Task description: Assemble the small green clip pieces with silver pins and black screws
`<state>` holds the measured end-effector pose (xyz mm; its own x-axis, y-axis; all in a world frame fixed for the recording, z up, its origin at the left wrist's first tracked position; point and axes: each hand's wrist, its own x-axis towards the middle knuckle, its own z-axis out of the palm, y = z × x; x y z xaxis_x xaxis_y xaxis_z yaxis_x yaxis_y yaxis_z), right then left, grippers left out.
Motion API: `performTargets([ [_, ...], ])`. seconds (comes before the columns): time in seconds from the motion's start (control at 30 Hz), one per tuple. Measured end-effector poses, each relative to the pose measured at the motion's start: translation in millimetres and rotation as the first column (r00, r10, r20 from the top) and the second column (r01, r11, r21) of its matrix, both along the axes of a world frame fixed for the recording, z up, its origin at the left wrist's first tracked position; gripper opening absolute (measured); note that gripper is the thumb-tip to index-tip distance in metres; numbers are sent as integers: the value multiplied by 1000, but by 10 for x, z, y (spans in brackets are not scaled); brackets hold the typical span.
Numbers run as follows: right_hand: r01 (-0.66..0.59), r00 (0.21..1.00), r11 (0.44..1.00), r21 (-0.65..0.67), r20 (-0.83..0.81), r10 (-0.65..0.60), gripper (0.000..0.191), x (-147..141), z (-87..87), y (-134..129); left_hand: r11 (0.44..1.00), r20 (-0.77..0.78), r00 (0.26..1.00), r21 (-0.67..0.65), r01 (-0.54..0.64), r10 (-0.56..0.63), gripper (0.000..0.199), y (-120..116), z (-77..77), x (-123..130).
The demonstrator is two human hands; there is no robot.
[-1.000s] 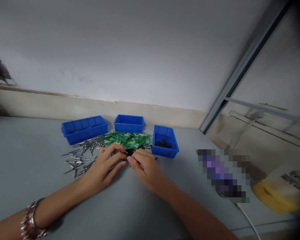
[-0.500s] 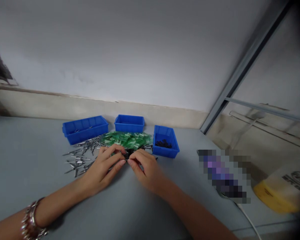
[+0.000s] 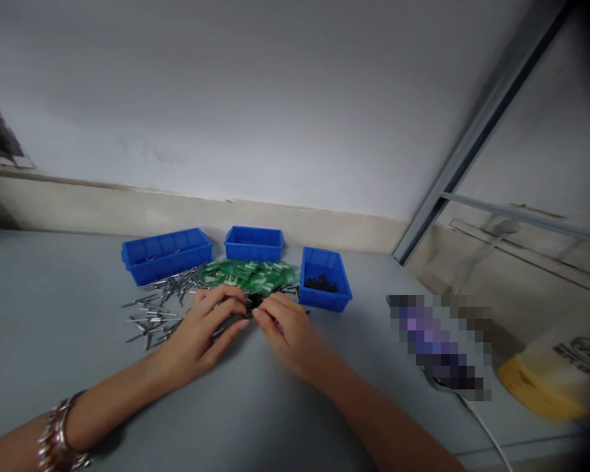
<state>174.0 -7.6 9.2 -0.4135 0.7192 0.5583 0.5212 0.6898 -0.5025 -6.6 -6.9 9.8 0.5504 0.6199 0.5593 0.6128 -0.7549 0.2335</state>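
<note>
My left hand [image 3: 204, 331] is over the table's middle, fingers bent, thumb apart from the index finger; nothing shows between them. Facing it, my right hand [image 3: 285, 331] has thumb and index finger pressed together; whatever they may pinch is hidden. Small black screws [image 3: 252, 300] lie between and behind the fingertips, partly covered by the hands. Just beyond are clear packets with green and white pieces [image 3: 248, 274]. Thin silver metal pins, perhaps rivets or screws [image 3: 150, 321], are scattered left of my left hand.
Three blue bins stand behind: a long left bin [image 3: 170, 257] with a few silver pieces, a middle bin [image 3: 254, 251], and a right bin [image 3: 326, 300] holding black parts. A blurred-out phone-like object [image 3: 435, 344] with a white cable and a yellow-bottomed container [image 3: 541, 393] are at right.
The left thumb has moved slightly away from the left index finger and the right fingertips. The right hand has barely shifted.
</note>
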Motion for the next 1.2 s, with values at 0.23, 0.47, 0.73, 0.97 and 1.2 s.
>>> performTargets([
  [0.23, -49, 998, 999, -6, -51, 48, 16, 2, 10, -32, 999, -36, 999, -27, 18, -19, 13, 5, 16, -2],
  [0.47, -38, 998, 999, -7, -46, 38, 10, 3, -8, -29, 998, -53, 998, -54, 20, -23, 21, 4, 40, 0],
  [0.73, -33, 998, 999, -31, -47, 31, 8, 6, 20, -42, 1000, -14, 1000, -16, 25, -26, 16, 18, 3, -4],
  [0.97, 9, 999, 1000, -6, -33, -9, 17, 1, 24, -28, 1000, 8, 1000, 5, 15, -15, 13, 0, 15, 9],
  [1.2, -15, 999, 1000, 17, -35, 16, 18, 8, 0, -16, 1000, -2, 1000, 8, 22, -22, 10, 13, -5, -4],
])
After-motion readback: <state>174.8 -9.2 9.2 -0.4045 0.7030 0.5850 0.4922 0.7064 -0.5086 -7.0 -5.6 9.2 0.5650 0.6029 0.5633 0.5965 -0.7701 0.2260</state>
